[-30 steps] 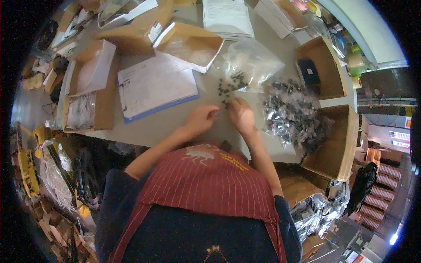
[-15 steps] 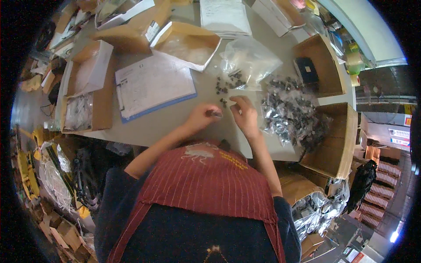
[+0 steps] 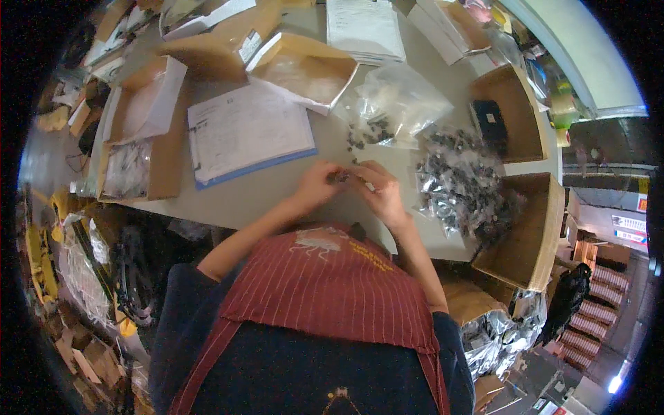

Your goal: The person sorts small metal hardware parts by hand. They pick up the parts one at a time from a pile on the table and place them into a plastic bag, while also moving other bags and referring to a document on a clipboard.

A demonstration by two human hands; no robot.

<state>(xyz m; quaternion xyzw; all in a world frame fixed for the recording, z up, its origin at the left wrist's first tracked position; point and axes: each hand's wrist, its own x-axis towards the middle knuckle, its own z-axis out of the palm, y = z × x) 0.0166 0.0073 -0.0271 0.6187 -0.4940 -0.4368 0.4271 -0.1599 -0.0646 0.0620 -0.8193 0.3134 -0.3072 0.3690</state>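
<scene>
My left hand (image 3: 318,182) is closed on a small clear bag (image 3: 338,178) with dark contents, low over the near edge of the table. Against it, my right hand (image 3: 380,191) has its fingers pinched together at the bag; whatever lies between those fingertips is too small to make out. Just beyond both hands lie loose small black parts (image 3: 355,138), partly under a large clear plastic bag (image 3: 407,104). To the right spreads a heap of small clear bags (image 3: 458,181) holding dark parts.
A blue clipboard with papers (image 3: 252,128) lies left of the hands. Open cardboard boxes stand at the left (image 3: 162,162), the back (image 3: 304,66) and the right (image 3: 532,221). A dark box-shaped object (image 3: 488,121) sits in another right-hand carton. Stacked papers (image 3: 365,31) lie far back.
My right hand has come left from beside the loose black parts and now meets my left hand at the small bag. The view has shifted slightly.
</scene>
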